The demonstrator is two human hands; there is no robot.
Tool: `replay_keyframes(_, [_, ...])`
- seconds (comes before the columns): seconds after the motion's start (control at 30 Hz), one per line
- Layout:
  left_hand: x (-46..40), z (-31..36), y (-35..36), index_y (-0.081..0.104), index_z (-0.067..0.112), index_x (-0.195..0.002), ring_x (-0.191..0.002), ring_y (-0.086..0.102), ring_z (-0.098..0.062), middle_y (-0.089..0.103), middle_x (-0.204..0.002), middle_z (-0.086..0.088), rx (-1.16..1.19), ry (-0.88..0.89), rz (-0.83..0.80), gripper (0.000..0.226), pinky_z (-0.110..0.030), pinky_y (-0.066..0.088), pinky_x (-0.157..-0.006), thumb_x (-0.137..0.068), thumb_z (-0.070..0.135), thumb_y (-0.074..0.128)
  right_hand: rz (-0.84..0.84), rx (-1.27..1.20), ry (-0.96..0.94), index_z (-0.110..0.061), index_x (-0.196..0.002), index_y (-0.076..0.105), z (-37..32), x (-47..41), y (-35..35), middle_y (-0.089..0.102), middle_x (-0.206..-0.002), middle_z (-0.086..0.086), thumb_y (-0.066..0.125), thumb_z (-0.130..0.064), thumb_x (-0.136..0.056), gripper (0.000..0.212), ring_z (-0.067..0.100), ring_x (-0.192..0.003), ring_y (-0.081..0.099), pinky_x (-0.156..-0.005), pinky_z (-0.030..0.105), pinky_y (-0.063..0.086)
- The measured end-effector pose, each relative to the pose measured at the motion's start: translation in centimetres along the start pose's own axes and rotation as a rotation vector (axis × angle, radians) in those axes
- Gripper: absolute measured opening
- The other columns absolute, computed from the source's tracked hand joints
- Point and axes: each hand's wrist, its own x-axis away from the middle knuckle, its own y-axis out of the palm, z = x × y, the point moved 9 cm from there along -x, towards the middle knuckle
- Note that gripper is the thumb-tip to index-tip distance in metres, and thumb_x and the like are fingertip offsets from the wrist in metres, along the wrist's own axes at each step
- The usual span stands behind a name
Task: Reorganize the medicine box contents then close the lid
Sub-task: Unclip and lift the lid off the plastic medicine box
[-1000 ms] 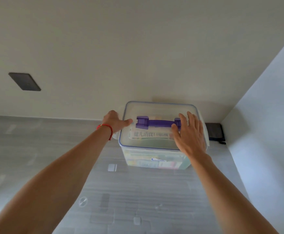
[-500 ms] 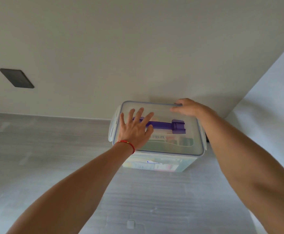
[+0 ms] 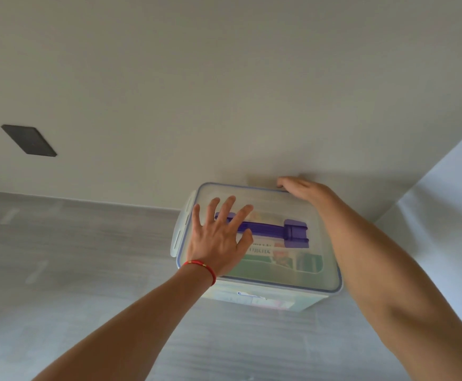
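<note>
The clear plastic medicine box (image 3: 262,299) stands on the grey counter against the wall, its translucent lid (image 3: 301,273) lying on top with a purple handle (image 3: 273,231). Medicine packs show through the lid. My left hand (image 3: 218,237), with a red cord at the wrist, lies flat on the lid's left half, fingers spread over the handle's left end. My right hand (image 3: 304,189) is hooked over the lid's far edge by the wall; its fingertips are hidden behind the box. The left side latch (image 3: 180,232) sticks out from the lid.
A dark square plate (image 3: 29,140) is set in the back wall at the left. A white side wall (image 3: 449,215) rises close to the right of the box. The grey counter (image 3: 73,270) stretches to the left and front.
A second ago my left hand was at the box's left side and my right lay on the handle. My left hand moved onto the lid, and my right reached to the far edge.
</note>
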Motion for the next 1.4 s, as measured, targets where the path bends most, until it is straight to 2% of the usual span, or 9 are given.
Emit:
replay_keyframes(0.17, [0.0, 0.0, -0.1, 0.024, 0.051, -0.147, -0.149, 0.021, -0.027, 0.026, -0.161, 0.008, 0.005, -0.003, 0.008, 0.054, -0.062, 0.014, -0.119, -0.094, 0.059, 0.023, 0.248, 0.123, -0.218, -0.018, -0.075, 0.055, -0.5, 1.8, -1.6, 0.063, -0.079, -0.004, 0.042, -0.068, -0.07, 0.051, 0.026, -0.082, 0.063, -0.066, 0.034, 0.041])
replay_keyframes(0.33, [0.0, -0.1, -0.1, 0.027, 0.052, -0.146, -0.148, 0.022, -0.026, 0.028, -0.16, 0.009, 0.009, -0.01, 0.005, 0.054, -0.062, 0.015, -0.119, -0.092, 0.06, 0.024, 0.385, 0.464, -0.496, -0.029, -0.144, 0.044, -2.1, 6.8, 1.3, 0.045, -0.147, -0.001, 0.03, -0.071, -0.089, 0.071, 0.023, -0.142, 0.035, -0.118, 0.051, 0.026])
replay_keyframes(0.5, [0.0, 0.1, -0.3, 0.034, 0.05, -0.144, -0.147, 0.026, -0.028, 0.032, -0.159, 0.006, 0.02, 0.003, 0.008, 0.054, -0.062, 0.017, -0.117, -0.091, 0.061, 0.028, 0.38, 0.445, -0.543, -0.035, -0.159, 0.021, -0.4, 14.3, 6.1, 0.011, -0.169, 0.0, 0.02, -0.078, -0.09, 0.081, 0.02, -0.157, 0.003, -0.127, 0.053, 0.002])
replay_keyframes(0.77, [3.7, 2.9, -4.2, 0.071, 0.018, -0.106, -0.104, 0.059, -0.026, 0.064, -0.111, -0.001, 0.272, 0.345, 0.289, 0.027, -0.046, 0.046, -0.091, -0.084, 0.033, 0.063, 0.609, 0.535, -0.729, -0.024, -0.15, 0.045, 2.1, 23.5, 9.7, 0.046, -0.151, 0.002, 0.068, -0.055, -0.082, 0.078, 0.023, -0.144, 0.042, -0.123, 0.047, 0.026])
replay_keyframes(0.87, [7.2, 3.6, -2.8, 0.065, 0.017, -0.12, -0.116, 0.06, -0.026, 0.064, -0.125, -0.003, 0.161, 0.44, 0.232, 0.049, -0.045, 0.044, -0.103, -0.082, 0.047, 0.064, 0.73, 0.581, -0.738, -0.018, -0.146, 0.051, 2.7, 24.9, 10.1, 0.05, -0.147, 0.006, 0.079, -0.031, -0.08, 0.074, 0.028, -0.135, 0.05, -0.117, 0.051, 0.036])
replay_keyframes(0.97, [8.7, 3.3, -1.5, 0.055, 0.012, -0.139, -0.14, 0.048, -0.026, 0.053, -0.147, -0.008, -0.008, 0.48, 0.126, 0.075, -0.05, 0.037, -0.115, -0.078, 0.052, 0.072, 0.859, 0.616, -0.794, -0.011, -0.14, 0.058, 2.8, 26.3, 10.3, 0.057, -0.138, 0.007, 0.074, -0.021, -0.081, 0.062, 0.028, -0.126, 0.058, -0.112, 0.051, 0.042])
replay_keyframes(1.13, [8.8, 4.5, -1.1, 0.063, 0.005, -0.131, -0.129, 0.058, -0.033, 0.061, -0.138, -0.017, -0.307, 0.509, 0.104, 0.076, -0.052, 0.052, -0.1, -0.066, 0.034, 0.09, 1.048, 0.797, -0.861, -0.003, -0.118, 0.071, 0.8, 28.0, 10.0, 0.07, -0.111, 0.012, 0.062, -0.008, -0.073, 0.046, 0.029, -0.1, 0.07, -0.089, 0.043, 0.057])
replay_keyframes(1.3, [8.2, 6.4, -0.6, 0.073, 0.004, -0.11, -0.098, 0.073, -0.034, 0.074, -0.112, -0.021, -0.572, 0.509, 0.047, 0.051, -0.045, 0.062, -0.075, -0.062, 0.011, 0.086, 0.95, 1.077, -0.778, 0.002, -0.109, 0.071, -1.0, 27.5, 11.3, 0.068, -0.091, 0.014, 0.054, 0.003, -0.089, 0.027, 0.032, -0.081, 0.07, -0.064, 0.038, 0.059])
replay_keyframes(1.4, [7.7, 6.5, -0.3, 0.064, -0.004, -0.123, -0.105, 0.07, -0.043, 0.067, -0.121, -0.031, -0.633, 0.491, -0.043, 0.063, -0.051, 0.06, -0.082, -0.065, 0.01, 0.086, 0.891, 1.244, -0.69, 0.006, -0.115, 0.066, -1.3, 26.9, 12.0, 0.065, -0.09, 0.016, 0.055, 0.002, -0.092, 0.026, 0.033, -0.077, 0.067, -0.063, 0.038, 0.058])
